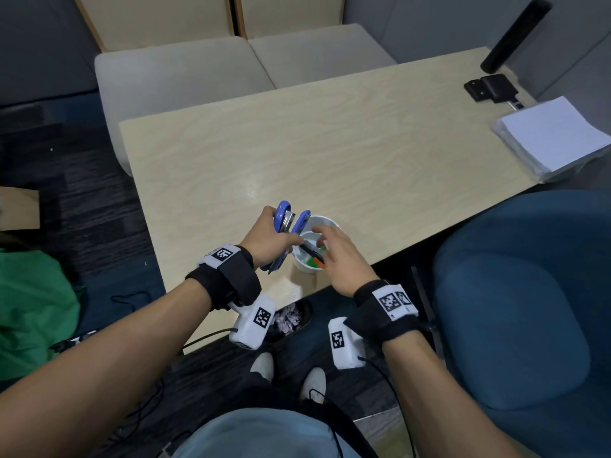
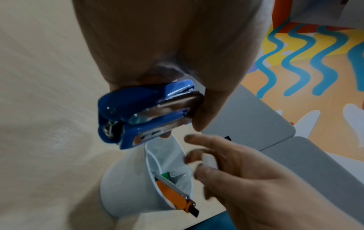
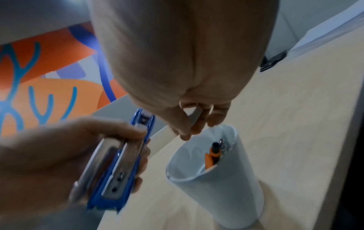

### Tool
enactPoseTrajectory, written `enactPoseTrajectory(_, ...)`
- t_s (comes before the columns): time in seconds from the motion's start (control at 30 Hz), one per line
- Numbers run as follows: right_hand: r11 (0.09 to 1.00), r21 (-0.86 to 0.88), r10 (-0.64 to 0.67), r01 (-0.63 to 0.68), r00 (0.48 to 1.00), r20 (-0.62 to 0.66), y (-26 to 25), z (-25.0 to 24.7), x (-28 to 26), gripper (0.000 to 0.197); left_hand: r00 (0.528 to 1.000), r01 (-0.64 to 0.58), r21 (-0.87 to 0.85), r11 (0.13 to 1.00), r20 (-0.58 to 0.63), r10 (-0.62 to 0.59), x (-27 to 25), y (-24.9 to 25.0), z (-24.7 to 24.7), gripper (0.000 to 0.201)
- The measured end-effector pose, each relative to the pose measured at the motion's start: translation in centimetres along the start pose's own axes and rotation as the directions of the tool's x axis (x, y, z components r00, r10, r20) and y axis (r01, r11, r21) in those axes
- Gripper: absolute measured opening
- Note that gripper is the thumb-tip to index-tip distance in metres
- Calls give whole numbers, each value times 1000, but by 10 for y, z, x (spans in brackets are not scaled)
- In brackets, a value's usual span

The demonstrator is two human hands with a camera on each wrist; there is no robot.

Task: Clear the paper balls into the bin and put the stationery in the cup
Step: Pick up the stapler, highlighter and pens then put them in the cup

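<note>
My left hand [image 1: 281, 239] grips a blue stapler [image 1: 287, 223] just left of a white cup [image 1: 330, 221] at the table's near edge. The stapler [image 2: 145, 115] hangs tilted beside the cup's rim. My right hand [image 1: 322, 238] hovers over the cup mouth and pinches a small white item [image 2: 210, 161], perhaps an eraser. Inside the cup [image 2: 126, 186] lie an orange utility knife [image 2: 173, 193] and something green [image 2: 165, 174]. From the right wrist, the knife [image 3: 211, 157] leans against the cup wall [image 3: 222, 186], with the stapler [image 3: 118, 168] to the left.
A dark bin [image 1: 305, 312] with crumpled paper balls [image 1: 287, 320] stands on the floor under the table's near edge. A white paper stack [image 1: 555, 133] and a black device [image 1: 492, 87] sit at the table's far right. A blue chair [image 1: 529, 292] is to my right.
</note>
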State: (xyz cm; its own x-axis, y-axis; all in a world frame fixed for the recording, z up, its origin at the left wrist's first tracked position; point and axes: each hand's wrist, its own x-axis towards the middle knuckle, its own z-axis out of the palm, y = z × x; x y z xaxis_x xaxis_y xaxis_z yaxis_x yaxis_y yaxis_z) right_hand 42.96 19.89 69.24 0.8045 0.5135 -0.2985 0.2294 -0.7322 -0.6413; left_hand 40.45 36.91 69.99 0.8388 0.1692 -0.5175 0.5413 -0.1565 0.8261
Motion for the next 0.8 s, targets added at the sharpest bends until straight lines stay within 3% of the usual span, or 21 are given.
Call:
enactPoseTrajectory(0.07,1000,-8,-7,8,1000,2,0,7,7,58,1000,-5,2,1000,-6,5,1,-1,-1,51)
enactPoseTrajectory(0.17,1000,1,11,-11,991,-136,7,3,5,53,1000,-4,-20,1000,-5,4,5,-1,-2,53)
enactPoseTrajectory(0.27,983,165,128,-80,944,-304,25,-10,-10,45,1000,-9,-60,998,22,11,8,6,-2,49)
enactPoseTrajectory(0.33,963,239,203,-121,912,-357,40,-18,-21,41,998,-24,-80,996,50,28,11,13,1,36)
enactPoseTrajectory(0.43,949,264,266,-171,885,-382,62,-22,-33,38,996,-71,18,997,58,70,19,21,6,21)
enactPoseTrajectory(0.53,931,309,311,-194,865,-395,77,-22,-41,34,978,-196,195,961,116,176,27,27,9,35)
enactPoseTrajectory(0.67,915,349,342,-205,851,-399,88,-19,-49,32,937,-349,524,777,208,281,33,32,12,41)
enactPoseTrajectory(0.8,908,359,355,-215,850,-389,92,-19,-54,30,935,-346,839,420,272,228,38,39,15,44)
